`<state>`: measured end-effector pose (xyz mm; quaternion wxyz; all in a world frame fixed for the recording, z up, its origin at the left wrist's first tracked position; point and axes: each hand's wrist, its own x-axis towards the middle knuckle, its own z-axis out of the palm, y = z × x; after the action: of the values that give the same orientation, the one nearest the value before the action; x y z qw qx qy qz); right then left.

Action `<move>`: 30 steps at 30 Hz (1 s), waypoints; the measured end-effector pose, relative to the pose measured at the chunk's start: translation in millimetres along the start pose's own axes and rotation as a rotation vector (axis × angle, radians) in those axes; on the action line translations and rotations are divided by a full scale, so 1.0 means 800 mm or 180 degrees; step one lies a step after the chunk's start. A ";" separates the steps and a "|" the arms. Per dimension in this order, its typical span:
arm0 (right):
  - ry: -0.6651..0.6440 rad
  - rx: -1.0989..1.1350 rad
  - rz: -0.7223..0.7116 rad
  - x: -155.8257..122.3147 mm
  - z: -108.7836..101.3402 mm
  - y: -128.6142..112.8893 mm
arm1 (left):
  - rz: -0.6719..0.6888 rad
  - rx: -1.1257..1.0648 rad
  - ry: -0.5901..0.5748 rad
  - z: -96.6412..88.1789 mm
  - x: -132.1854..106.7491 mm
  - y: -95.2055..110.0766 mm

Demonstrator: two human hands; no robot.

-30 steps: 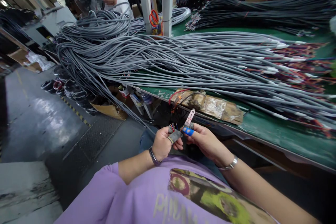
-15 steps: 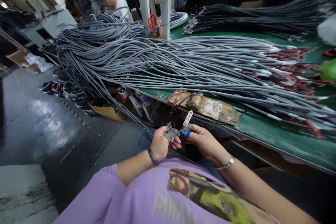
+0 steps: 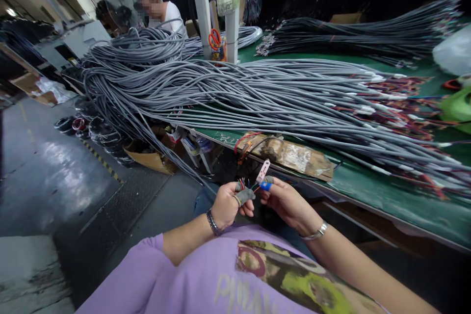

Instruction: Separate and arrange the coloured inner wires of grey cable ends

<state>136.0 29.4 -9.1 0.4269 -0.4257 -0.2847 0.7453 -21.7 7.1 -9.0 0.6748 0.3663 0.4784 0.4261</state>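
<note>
Wires [image 3: 242, 183] pinched in left fingers [image 3: 245, 196]

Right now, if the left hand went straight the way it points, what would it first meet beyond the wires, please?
Probably the right hand, at its blue-wrapped fingertip, though depth is unclear.

2 hands [image 3: 224, 207] hold wires [image 3: 242, 184] and, seemingly, a tool [image 3: 263, 171].
</note>
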 end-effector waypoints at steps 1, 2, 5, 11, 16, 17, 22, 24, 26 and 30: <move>0.0059 0.0108 0.0032 0.001 -0.003 0.000 | 0.0032 0.0008 0.0029 0.000 -0.001 0.001; 0.0108 0.0214 0.0085 0.002 -0.006 0.001 | 0.0068 0.0019 0.0051 0.000 -0.001 0.002; 0.0085 0.0418 0.0276 0.005 -0.013 -0.003 | 0.0174 0.0081 0.0027 -0.001 -0.003 0.005; -0.0385 0.0168 0.0194 0.014 -0.009 -0.021 | 0.0160 0.0093 -0.0316 0.002 0.000 0.020; 0.0073 -0.0037 -0.0386 0.016 0.004 -0.016 | -0.0105 -0.0069 -0.0543 0.007 0.006 0.034; 0.0226 -0.0082 -0.0559 0.016 0.005 -0.012 | -0.0138 -0.0086 -0.0551 0.007 0.008 0.035; -0.0019 0.0128 -0.0464 0.023 0.008 -0.006 | -0.0247 -0.0086 -0.0596 0.007 0.014 0.032; -0.0302 0.0426 -0.0138 0.027 0.009 -0.008 | -0.0264 -0.0088 -0.0603 0.007 0.016 0.030; -0.0376 0.0670 -0.0035 0.031 0.009 -0.010 | -0.0273 -0.0087 -0.0601 0.008 0.017 0.027; -0.0224 0.0896 -0.0163 0.038 0.011 -0.007 | -0.0322 -0.0067 -0.0569 0.009 0.017 0.024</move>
<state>122.4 58.2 -12.1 0.4910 -0.3278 -0.2029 0.7812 -17.0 26.2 5.7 0.7393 0.3712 0.4295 0.3622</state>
